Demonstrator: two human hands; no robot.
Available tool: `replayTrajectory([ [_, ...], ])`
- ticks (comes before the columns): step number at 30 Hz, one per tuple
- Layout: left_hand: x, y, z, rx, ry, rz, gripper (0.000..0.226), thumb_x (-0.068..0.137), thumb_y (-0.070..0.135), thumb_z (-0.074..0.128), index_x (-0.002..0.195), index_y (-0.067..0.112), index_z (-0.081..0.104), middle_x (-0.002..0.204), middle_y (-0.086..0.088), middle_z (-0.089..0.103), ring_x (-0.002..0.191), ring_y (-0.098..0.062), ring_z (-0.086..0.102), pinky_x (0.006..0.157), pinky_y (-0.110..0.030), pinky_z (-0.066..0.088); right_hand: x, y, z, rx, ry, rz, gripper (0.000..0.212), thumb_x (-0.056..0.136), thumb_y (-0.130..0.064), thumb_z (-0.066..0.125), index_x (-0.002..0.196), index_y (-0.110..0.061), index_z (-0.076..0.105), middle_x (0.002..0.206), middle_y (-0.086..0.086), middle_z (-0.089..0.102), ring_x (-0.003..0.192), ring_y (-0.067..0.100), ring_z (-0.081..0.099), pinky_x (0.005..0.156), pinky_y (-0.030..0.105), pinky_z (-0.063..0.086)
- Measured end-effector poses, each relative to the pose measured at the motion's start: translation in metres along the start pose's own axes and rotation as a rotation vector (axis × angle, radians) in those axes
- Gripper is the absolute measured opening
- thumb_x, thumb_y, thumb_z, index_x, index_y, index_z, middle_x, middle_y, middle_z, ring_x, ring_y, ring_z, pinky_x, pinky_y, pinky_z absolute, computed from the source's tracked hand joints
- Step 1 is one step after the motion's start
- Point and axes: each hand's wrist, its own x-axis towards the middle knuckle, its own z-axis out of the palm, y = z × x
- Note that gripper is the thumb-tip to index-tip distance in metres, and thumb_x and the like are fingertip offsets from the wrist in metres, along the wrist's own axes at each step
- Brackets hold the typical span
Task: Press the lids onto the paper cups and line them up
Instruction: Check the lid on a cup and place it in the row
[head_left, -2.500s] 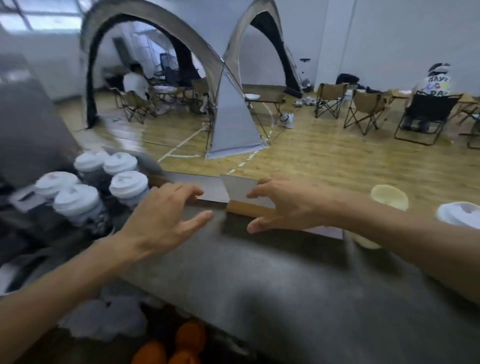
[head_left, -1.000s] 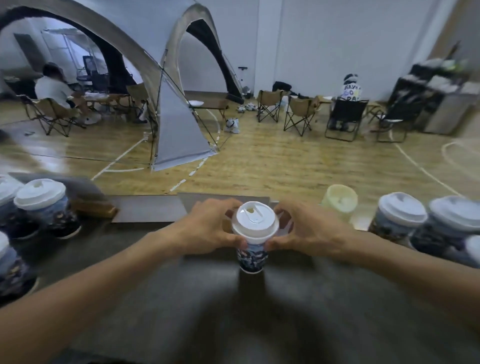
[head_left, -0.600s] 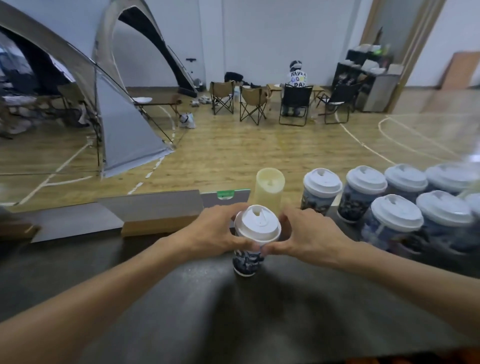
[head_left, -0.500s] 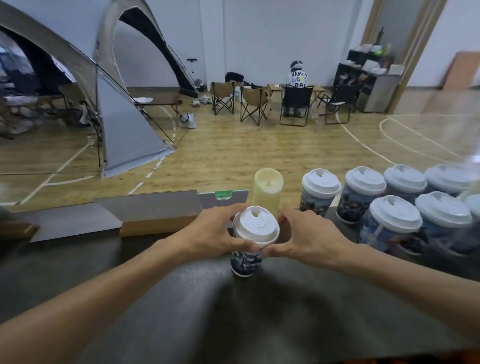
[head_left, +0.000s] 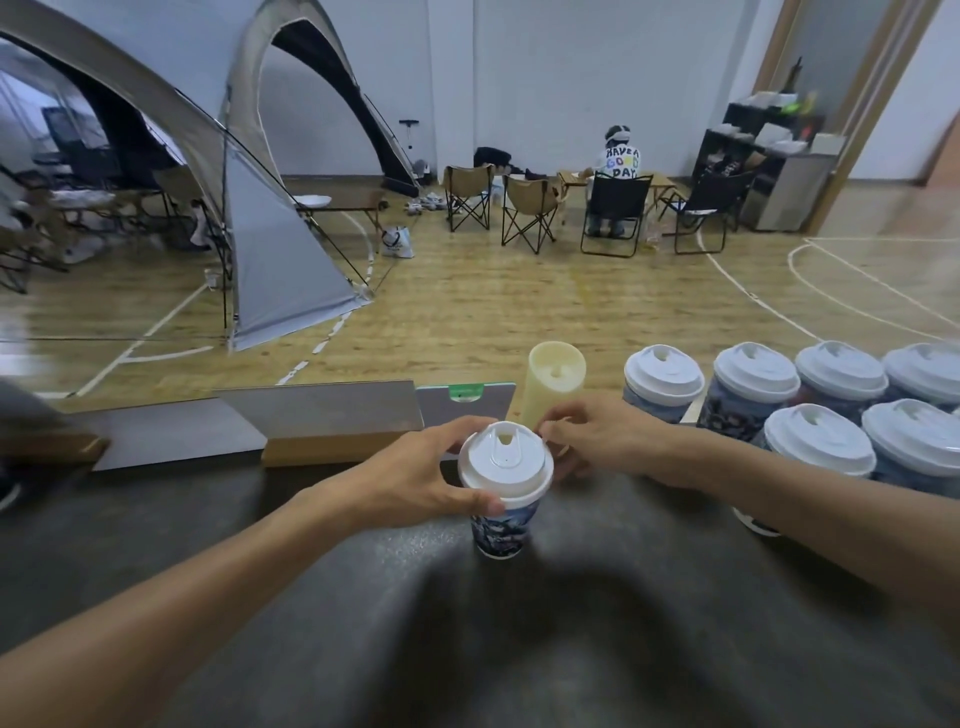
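A paper cup with a blue and black print stands on the dark counter in front of me. A white sip lid sits on top of it. My left hand wraps the lid's left rim, thumb under its front edge. My right hand has its fingertips at the right rim. Several lidded cups stand in two rows at the right; the nearest is partly hidden by my right forearm.
A cream cylinder stands just behind the cup. Grey sign cards on wooden bases line the counter's far edge. Beyond it are a wooden floor, a tent, folding chairs and a seated person.
My empty hands took the lidded cup between them on the counter. My view swung right, away from the cups on the left, and the rows on the right came into sight.
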Motion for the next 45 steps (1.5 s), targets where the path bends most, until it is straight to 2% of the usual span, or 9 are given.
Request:
replayTrajectory([
  [13, 0.001, -0.001, 0.000, 0.006, -0.002, 0.013, 0.074, 0.077, 0.046, 0.084, 0.140, 0.045, 0.045, 0.130, 0.025, 0.060, 0.121, 0.005, 0.054, 0.098, -0.018, 0.043, 0.018, -0.008, 0.011, 0.071, 0.071, 0.077, 0.022, 0.099, -0.029, 0.064, 0.080, -0.018, 0.061, 0.071, 0.001, 0.071, 0.064, 0.015, 0.070, 0.076, 0.040, 0.064],
  [17, 0.000, 0.002, -0.002, 0.013, -0.016, 0.012, 0.074, 0.077, 0.047, 0.084, 0.140, 0.046, 0.044, 0.130, 0.026, 0.060, 0.121, 0.003, 0.055, 0.097, -0.018, 0.043, 0.012, -0.004, 0.008, 0.099, 0.064, 0.023, 0.014, 0.096, -0.022, 0.068, 0.090, -0.010, 0.069, 0.083, 0.005, 0.072, 0.064, 0.010, 0.064, 0.066, 0.024, 0.052],
  [19, 0.000, 0.001, -0.003, 0.015, -0.014, 0.008, 0.075, 0.077, 0.048, 0.084, 0.140, 0.047, 0.043, 0.132, 0.024, 0.059, 0.123, 0.001, 0.054, 0.101, -0.023, 0.043, 0.007, 0.002, 0.006, 0.165, 0.012, -0.010, 0.014, 0.094, -0.016, 0.070, 0.105, -0.007, 0.072, 0.098, 0.010, 0.075, 0.078, 0.015, 0.065, 0.074, 0.026, 0.053],
  [24, 0.000, -0.004, 0.004, 0.019, 0.007, 0.018, 0.075, 0.078, 0.050, 0.082, 0.141, 0.047, 0.041, 0.133, 0.024, 0.060, 0.123, 0.003, 0.053, 0.104, -0.023, 0.043, 0.000, 0.019, 0.007, 0.271, -0.095, 0.023, 0.030, 0.093, -0.007, 0.065, 0.115, -0.027, 0.070, 0.113, 0.003, 0.076, 0.098, 0.018, 0.065, 0.091, 0.040, 0.048],
  [28, 0.002, -0.006, 0.006, -0.008, 0.007, 0.022, 0.077, 0.078, 0.049, 0.082, 0.142, 0.047, 0.040, 0.134, 0.022, 0.059, 0.124, -0.001, 0.054, 0.104, -0.026, 0.044, -0.003, 0.018, 0.013, 0.366, -0.099, -0.010, 0.034, 0.096, -0.003, 0.061, 0.123, -0.022, 0.066, 0.117, 0.006, 0.075, 0.099, 0.013, 0.066, 0.089, 0.026, 0.050],
  [31, 0.001, -0.004, 0.005, -0.004, -0.003, 0.025, 0.077, 0.078, 0.050, 0.082, 0.142, 0.047, 0.040, 0.133, 0.022, 0.059, 0.124, -0.001, 0.055, 0.108, -0.032, 0.045, -0.004, 0.017, 0.014, 0.364, -0.073, -0.025, 0.047, 0.092, 0.005, 0.059, 0.131, -0.021, 0.063, 0.116, 0.005, 0.075, 0.114, 0.020, 0.067, 0.107, 0.034, 0.048],
  [38, 0.000, -0.004, 0.007, -0.023, 0.026, 0.024, 0.075, 0.076, 0.050, 0.083, 0.139, 0.049, 0.042, 0.128, 0.024, 0.062, 0.121, 0.001, 0.057, 0.108, -0.034, 0.046, -0.014, 0.015, 0.010, 0.156, -0.232, -0.079, 0.072, 0.086, -0.017, 0.076, 0.146, -0.039, 0.045, 0.128, -0.006, 0.070, 0.122, 0.008, 0.063, 0.111, 0.037, 0.044],
  [42, 0.000, -0.005, 0.009, -0.027, 0.020, 0.020, 0.077, 0.077, 0.051, 0.083, 0.141, 0.046, 0.041, 0.130, 0.022, 0.061, 0.122, -0.001, 0.057, 0.108, -0.034, 0.046, -0.007, 0.024, 0.019, 0.136, -0.197, -0.063, 0.085, 0.079, -0.031, 0.078, 0.151, -0.038, 0.034, 0.131, -0.002, 0.067, 0.123, 0.011, 0.061, 0.112, 0.041, 0.045],
  [45, 0.000, -0.001, 0.009, -0.063, 0.015, 0.006, 0.077, 0.077, 0.049, 0.083, 0.142, 0.045, 0.041, 0.132, 0.021, 0.061, 0.123, -0.002, 0.057, 0.107, -0.033, 0.047, -0.008, 0.026, 0.022, 0.110, -0.163, -0.088, 0.079, 0.087, -0.027, 0.077, 0.152, -0.037, 0.033, 0.132, -0.001, 0.065, 0.123, 0.013, 0.061, 0.109, 0.041, 0.047],
])
